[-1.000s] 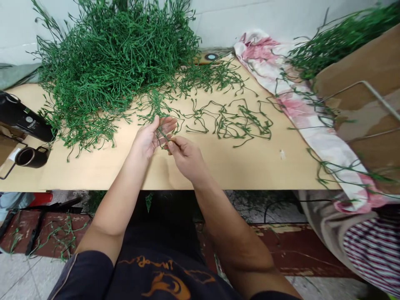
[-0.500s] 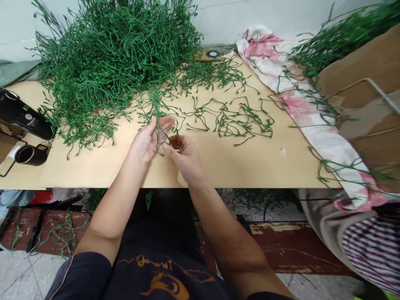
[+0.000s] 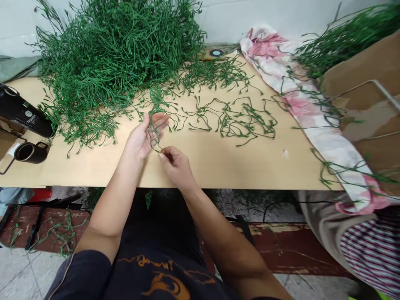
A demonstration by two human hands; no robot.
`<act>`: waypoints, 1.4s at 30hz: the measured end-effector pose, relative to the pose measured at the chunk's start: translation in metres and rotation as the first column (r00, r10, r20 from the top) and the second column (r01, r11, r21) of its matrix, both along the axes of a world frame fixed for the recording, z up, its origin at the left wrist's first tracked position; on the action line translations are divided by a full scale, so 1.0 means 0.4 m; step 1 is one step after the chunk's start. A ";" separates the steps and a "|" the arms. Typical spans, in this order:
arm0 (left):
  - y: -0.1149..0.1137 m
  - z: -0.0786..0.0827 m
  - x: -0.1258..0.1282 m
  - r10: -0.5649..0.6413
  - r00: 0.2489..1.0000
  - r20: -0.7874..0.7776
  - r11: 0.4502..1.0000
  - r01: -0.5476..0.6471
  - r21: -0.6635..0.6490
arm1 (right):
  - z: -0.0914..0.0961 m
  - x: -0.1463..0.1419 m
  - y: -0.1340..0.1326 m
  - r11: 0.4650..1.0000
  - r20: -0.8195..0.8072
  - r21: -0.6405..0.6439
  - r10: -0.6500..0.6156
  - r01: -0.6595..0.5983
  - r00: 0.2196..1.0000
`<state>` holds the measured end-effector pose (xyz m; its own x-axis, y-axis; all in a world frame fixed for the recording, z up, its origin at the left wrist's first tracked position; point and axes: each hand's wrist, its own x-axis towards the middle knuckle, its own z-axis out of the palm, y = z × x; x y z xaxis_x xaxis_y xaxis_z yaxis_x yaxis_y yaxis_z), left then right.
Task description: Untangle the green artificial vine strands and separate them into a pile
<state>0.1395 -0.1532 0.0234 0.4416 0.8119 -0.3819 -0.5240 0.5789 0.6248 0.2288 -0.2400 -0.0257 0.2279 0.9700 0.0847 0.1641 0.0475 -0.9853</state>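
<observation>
A thin green plastic stem point(image 3: 154, 132) runs between my two hands over the wooden table point(image 3: 218, 166). My left hand point(image 3: 145, 135) holds its upper part, palm turned inward and fingers loosely stretched along the stem. My right hand point(image 3: 175, 164) is closer to me, pinching the lower end of the stem between thumb and fingers. Just beyond my hands lies a huge heap of green stems point(image 3: 112, 62). Several single stems point(image 3: 237, 121) are spread out flat to the right.
A black bottle point(image 3: 21, 116) and a dark mug point(image 3: 29, 152) stand at the table's left edge. A pink floral cloth point(image 3: 296, 100) drapes over the right side beside a cardboard box point(image 3: 365, 104) with more green stems point(image 3: 343, 37). Loose stems litter the floor.
My right hand has pulled back toward me and slightly left, drawing the stem out from my left hand. My left hand rose a little toward the heap.
</observation>
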 end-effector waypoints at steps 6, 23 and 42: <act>-0.021 -0.011 0.020 -0.051 0.997 -0.052 0.999 0.051 0.010 | -0.001 -0.014 0.038 0.999 -0.002 0.038 -0.013 0.014 1.000; -0.005 -0.009 0.042 0.091 0.993 -0.069 0.996 -0.089 0.028 | 0.092 0.036 -0.043 0.923 -0.033 0.034 0.383 -0.382 0.923; -0.052 -0.007 -0.027 -0.164 0.940 -0.299 0.952 0.231 0.203 | 0.137 0.241 0.028 0.898 0.706 -0.028 -0.293 0.439 0.645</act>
